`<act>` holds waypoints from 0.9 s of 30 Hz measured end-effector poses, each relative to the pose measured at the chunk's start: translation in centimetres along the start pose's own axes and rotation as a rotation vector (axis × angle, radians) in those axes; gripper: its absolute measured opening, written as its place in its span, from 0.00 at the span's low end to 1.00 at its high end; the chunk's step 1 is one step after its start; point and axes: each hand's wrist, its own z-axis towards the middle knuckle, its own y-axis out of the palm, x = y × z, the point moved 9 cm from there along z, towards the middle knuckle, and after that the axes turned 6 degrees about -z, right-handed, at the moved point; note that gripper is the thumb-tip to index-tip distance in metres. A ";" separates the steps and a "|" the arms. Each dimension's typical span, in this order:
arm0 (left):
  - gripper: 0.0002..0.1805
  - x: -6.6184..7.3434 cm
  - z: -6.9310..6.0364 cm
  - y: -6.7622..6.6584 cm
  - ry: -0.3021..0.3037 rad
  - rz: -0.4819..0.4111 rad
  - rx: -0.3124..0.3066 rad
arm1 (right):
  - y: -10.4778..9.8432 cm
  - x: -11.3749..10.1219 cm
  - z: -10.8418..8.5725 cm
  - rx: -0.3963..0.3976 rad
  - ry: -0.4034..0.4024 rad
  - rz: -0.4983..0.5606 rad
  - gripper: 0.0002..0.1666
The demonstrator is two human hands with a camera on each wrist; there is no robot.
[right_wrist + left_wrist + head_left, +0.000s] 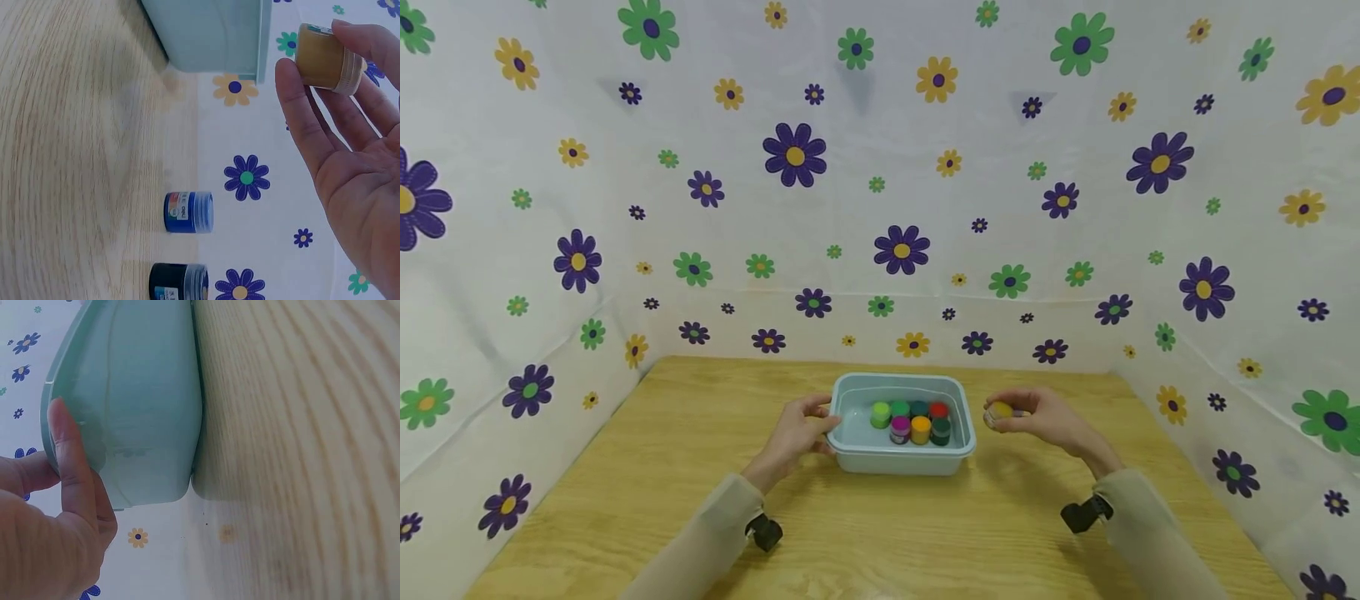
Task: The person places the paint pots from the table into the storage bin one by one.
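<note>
right hand pinches yellow paint jar just right of light-blue plastic bin; left hand grips bin's rim. step, judged: likely bin loading. next move calls for clearing the rim, then releasing.

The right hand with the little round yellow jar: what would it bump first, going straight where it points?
The right hand would probably meet the light-blue rectangular plastic tub first, though the hand's height is unclear.
</note>
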 end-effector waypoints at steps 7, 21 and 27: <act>0.27 0.0 0.0 0.1 0.010 0.007 -0.007 | 1.0 -1.4 0.9 -0.020 0.001 0.060 0.25; 0.26 0.3 -0.1 0.3 0.011 0.027 -0.013 | 4.1 -3.4 3.3 -0.006 -0.024 0.044 0.32; 0.26 0.1 -0.1 0.2 0.012 0.009 -0.011 | 5.6 -3.9 4.5 -0.038 -0.021 0.168 0.30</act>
